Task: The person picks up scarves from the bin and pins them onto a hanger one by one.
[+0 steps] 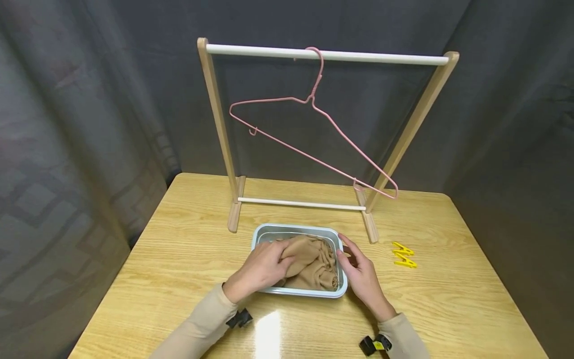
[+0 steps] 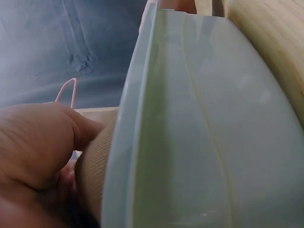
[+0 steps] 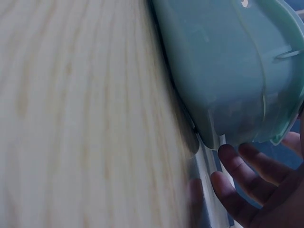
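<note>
I have the left hand (image 1: pixel 263 267) pinching the tan fabric (image 1: pixel 314 262) inside the light-blue plastic tub (image 1: pixel 309 292), the right hand (image 1: pixel 362 275) spread loosely at its right end — cloth I judge light, soft and floppy, best taken by a bunched upper fold.

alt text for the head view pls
A person's left hand grips brown cloth in a light-blue tray on a wooden table, the right hand at the tray's right end. Behind stands a rack with a pink hanger; two yellow clips lie to the right.
</note>
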Demonstrator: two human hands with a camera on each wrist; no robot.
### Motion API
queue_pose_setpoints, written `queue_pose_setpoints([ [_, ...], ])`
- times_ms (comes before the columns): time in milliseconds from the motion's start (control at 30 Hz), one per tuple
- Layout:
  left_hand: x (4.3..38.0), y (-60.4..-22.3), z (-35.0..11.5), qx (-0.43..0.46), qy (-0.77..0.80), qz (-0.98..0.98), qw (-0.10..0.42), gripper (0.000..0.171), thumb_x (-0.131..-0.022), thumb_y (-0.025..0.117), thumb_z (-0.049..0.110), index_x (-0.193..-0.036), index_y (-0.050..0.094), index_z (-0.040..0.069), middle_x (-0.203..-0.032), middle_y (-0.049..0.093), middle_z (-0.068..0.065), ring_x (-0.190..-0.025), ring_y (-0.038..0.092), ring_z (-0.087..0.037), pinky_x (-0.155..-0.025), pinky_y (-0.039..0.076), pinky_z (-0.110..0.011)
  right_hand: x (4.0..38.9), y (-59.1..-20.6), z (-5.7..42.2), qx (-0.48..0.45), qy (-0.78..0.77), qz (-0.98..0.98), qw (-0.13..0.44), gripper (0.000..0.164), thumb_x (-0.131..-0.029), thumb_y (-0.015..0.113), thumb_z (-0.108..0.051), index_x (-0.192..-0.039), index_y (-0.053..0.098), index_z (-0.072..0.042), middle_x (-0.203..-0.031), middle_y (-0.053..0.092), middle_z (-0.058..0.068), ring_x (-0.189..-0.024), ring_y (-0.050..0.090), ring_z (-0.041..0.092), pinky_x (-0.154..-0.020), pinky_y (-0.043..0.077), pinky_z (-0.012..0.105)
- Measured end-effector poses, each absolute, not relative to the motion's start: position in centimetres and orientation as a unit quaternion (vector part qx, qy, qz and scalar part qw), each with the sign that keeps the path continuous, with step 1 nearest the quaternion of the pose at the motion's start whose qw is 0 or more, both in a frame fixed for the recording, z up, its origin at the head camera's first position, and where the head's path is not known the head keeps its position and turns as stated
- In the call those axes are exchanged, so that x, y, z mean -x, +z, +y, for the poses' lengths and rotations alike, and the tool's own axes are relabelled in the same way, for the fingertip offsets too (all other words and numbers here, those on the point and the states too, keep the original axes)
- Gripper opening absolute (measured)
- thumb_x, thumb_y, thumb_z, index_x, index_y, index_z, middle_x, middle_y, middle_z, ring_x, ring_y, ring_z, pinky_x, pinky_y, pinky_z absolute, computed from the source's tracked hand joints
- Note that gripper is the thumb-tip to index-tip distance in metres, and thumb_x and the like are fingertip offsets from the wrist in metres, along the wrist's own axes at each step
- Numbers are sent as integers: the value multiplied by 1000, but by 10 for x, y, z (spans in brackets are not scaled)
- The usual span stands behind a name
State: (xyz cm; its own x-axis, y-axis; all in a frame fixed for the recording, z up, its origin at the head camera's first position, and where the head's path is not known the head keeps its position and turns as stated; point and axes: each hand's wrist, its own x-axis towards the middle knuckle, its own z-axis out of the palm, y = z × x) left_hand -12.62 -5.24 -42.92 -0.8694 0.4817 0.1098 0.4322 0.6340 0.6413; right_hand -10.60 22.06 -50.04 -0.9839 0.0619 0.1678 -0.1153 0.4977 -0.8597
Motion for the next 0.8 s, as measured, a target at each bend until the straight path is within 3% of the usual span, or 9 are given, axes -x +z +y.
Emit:
queue_pose_setpoints([
  [67, 128, -427, -54, -259, 344, 902, 24, 3, -101, 69, 10, -102, 71, 10, -68, 53, 6, -61, 49, -8, -58, 44, -27, 106, -501, 220, -13, 502, -860, 89, 46, -108, 64, -20, -153, 59, -17, -128, 75, 21, -95, 75, 16, -84, 58, 24],
  [200, 131, -420, -61, -262, 351, 899, -1, 14, -100, 70, 6, -88, 65, 13, -67, 49, 8, -60, 47, -7, -56, 41, -25, 106, -500, 218, -9, 502, -858, 107, 45, -106, 66, -18, -151, 61, -15, -126, 76, 22, -94, 76, 20, -81, 57, 23],
  [367, 131, -409, -71, -259, 373, 891, -7, 17, -98, 69, 1, -88, 65, 15, -66, 48, 9, -57, 42, -4, -54, 38, -22, 104, -501, 215, 5, 503, -852, 143, 43, -102, 70, -11, -145, 67, -13, -122, 77, 22, -89, 76, 14, -77, 56, 17],
  [500, 130, -400, -78, -246, 402, 882, -2, 18, -96, 66, -2, -97, 72, 15, -67, 53, 8, -54, 44, -2, -51, 39, -22, 104, -503, 214, 13, 507, -847, 158, 42, -101, 71, -9, -143, 69, -12, -119, 78, 22, -83, 73, 3, -75, 54, 10],
  [800, 121, -379, -93, -239, 441, 865, 9, 21, -97, 66, 2, -98, 72, 22, -69, 51, 9, -60, 46, -5, -59, 41, -23, 106, -508, 213, 8, 527, -828, 192, 42, -97, 73, -4, -138, 72, -11, -110, 80, 22, -73, 69, -9, -69, 54, 9],
])
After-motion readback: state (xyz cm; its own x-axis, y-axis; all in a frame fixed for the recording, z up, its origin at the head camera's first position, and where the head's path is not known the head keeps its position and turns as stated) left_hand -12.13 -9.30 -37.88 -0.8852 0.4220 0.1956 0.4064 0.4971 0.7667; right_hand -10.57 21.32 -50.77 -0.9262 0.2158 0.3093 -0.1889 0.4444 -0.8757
